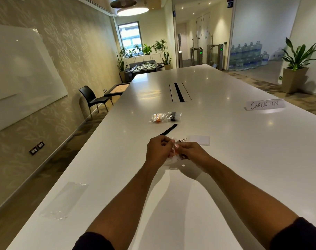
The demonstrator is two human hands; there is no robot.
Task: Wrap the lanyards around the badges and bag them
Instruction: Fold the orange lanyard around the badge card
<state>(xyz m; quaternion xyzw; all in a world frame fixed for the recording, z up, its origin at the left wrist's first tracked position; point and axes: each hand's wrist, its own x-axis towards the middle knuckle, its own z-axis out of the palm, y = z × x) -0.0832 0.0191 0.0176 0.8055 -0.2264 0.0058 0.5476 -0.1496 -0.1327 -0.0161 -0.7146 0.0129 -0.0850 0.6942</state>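
My left hand [158, 150] and my right hand [191, 154] meet over the white table [225, 159] and both pinch a clear plastic bag [172, 160] with something orange inside it. Just beyond the hands lies a white badge [198, 140] with a metal clip [183, 139]. A black lanyard [169, 129] stretches away from behind my left hand. Farther off sit two filled bags, one with an orange lanyard [157, 117] and one with a black one [173, 116].
An empty clear bag [63, 201] lies near the table's left edge. A "CHECK-IN" sign [264, 105] stands at the right. A cable slot [179, 92] runs down the table's middle. A black chair [92, 100] stands by the left wall.
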